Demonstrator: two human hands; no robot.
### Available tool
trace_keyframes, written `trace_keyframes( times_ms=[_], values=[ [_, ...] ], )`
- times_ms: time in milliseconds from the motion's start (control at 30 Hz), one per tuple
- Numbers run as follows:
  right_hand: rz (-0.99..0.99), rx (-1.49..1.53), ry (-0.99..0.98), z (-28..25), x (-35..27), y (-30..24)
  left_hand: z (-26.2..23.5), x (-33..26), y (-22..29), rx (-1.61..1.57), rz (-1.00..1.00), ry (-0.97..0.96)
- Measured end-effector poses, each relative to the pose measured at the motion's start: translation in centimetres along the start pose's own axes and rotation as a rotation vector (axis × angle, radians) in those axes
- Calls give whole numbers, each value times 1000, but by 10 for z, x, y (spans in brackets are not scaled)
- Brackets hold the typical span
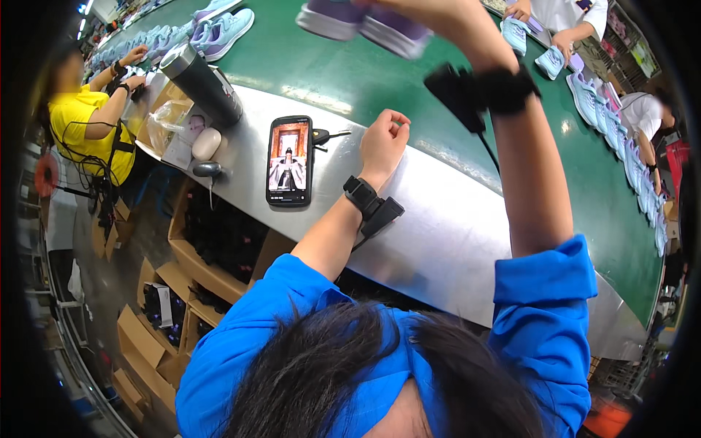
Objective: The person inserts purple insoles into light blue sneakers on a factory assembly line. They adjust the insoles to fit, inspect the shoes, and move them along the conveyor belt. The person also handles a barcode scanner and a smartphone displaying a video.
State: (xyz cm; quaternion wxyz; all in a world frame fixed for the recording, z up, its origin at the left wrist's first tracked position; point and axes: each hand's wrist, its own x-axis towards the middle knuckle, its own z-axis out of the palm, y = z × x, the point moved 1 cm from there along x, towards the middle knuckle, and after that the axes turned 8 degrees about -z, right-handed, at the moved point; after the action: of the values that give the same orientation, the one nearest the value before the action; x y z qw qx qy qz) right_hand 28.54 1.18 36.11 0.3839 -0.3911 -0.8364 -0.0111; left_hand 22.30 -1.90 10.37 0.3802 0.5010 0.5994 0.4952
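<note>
At the top edge, my right hand (431,10) is stretched over the green belt, partly cut off by the frame. It grips a pair of purple sneakers (394,33) with pale soles, held above the belt and slightly blurred. My left hand (385,142) rests near the seam between the metal tabletop (438,212) and the belt, its fingers loosely curled with nothing visible in them. Left of it lie a key with a black head (321,136) and a black-cased phone (290,160) with a lit picture on its screen. Both wrists wear black straps with small devices.
A dark tumbler (201,84), a pale rounded case (207,144) and a cardboard box (164,109) stand at the left. Light-blue sneakers (226,33) line the green belt (292,66) on both sides. A co-worker in yellow (84,120) sits left; others work right. Open cartons (146,336) sit below.
</note>
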Motion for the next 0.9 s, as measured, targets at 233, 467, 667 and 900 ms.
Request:
trace_keyframes(
  times_ms=[233, 467, 667, 900],
  values=[
    [3, 189, 239, -33, 12, -25, 11, -3, 9, 36, -35, -41],
    [263, 665, 190, -5, -118, -6, 7, 1, -11, -115, -45, -14],
    [711, 786, 236, 2, -226, 14, 5, -6, -1, -153, -83, -94],
    [935, 923, 560, 14, -271, 71, 44, -59, 73, -443, 8, -430]
  ],
)
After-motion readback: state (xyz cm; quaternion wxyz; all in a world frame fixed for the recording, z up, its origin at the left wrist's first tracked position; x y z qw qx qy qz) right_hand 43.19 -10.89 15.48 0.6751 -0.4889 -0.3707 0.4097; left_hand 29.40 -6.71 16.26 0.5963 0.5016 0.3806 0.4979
